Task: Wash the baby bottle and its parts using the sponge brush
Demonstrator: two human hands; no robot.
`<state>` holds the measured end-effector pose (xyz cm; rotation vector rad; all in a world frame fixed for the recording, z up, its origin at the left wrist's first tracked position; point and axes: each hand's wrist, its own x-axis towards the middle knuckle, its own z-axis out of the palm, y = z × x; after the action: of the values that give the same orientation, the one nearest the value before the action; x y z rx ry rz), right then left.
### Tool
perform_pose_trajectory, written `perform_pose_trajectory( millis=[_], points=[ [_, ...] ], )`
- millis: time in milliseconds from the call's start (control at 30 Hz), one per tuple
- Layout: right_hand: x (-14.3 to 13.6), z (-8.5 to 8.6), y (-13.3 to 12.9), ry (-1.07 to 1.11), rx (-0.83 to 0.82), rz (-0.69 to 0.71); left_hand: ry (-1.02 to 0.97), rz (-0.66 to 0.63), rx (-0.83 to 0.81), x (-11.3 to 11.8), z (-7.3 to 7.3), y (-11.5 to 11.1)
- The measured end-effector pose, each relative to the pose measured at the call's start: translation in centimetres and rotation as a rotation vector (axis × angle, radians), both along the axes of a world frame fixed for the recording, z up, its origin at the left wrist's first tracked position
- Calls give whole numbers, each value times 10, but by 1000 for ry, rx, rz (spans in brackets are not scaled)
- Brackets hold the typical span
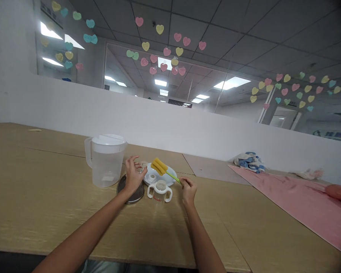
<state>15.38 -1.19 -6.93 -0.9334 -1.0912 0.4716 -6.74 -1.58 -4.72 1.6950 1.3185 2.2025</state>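
My right hand (188, 189) is closed on the green handle of a sponge brush (160, 167), whose yellow head points up and left over a white plate (170, 183). My left hand (134, 174) pinches a small clear piece (143, 165) above a dark round tray (136, 196). Between my hands, in front of the plate, stands a clear cup with two white handles (159, 192) and red lettering. A small pale ring-shaped part (152, 177) lies on the plate. Left of my left hand is a translucent pitcher (106, 163) with its white lid on.
On the right a pink cloth (295, 204) covers the wooden table (59, 197). A blue and white cloth (249, 162) is crumpled by the wall. At the right edge a reddish rounded object (338, 192) shows. A white partition runs behind the table.
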Motion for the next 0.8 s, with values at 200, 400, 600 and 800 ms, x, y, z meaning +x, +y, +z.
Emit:
perform_pose_trajectory(
  millis=[200,400,600,800],
  points=[
    [3,0,1,-70,-24,1,111,20,-52,-5,1,2],
    [8,-5,5,-96,-25,-73,133,26,-214,-21,1,11],
    [11,-8,6,-111,-30,-150,483,89,-342,-39,8,11],
    [12,-9,6,-125,-26,-186,723,-120,-465,-49,16,8]
  ],
)
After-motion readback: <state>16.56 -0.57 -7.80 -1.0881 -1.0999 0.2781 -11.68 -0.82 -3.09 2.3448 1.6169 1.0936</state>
